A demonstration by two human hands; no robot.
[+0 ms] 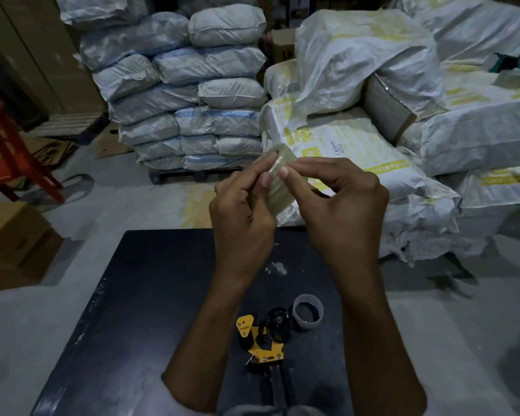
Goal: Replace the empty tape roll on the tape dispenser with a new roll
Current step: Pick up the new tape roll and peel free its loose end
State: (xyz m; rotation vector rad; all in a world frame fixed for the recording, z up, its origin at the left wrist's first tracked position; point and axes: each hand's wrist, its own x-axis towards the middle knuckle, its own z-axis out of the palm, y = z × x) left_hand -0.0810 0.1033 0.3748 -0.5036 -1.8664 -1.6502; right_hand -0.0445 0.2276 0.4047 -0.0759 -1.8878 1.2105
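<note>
Boxes of cardboard (11, 235) sit far left of the fingers, w/ an orange chair (15, 163) behind them. Left hand (243, 211) is raised over the black table (150, 310), fingers curled round the clear new tape roll (278, 187), thumb pressed on its outer face. Right hand (339, 205) meets it from the other side, thumb and forefinger pinched together at the roll's top edge, nail to nail w/ the left thumb. Below the fingers, btwn the forearms, the yellow-and-black tape dispenser (263, 337) lies flat on the table, spindle bare; empty grey core (307, 315) stands just beside it, to its right. White sacks (433, 130) are piled beyond the right hand.
</note>
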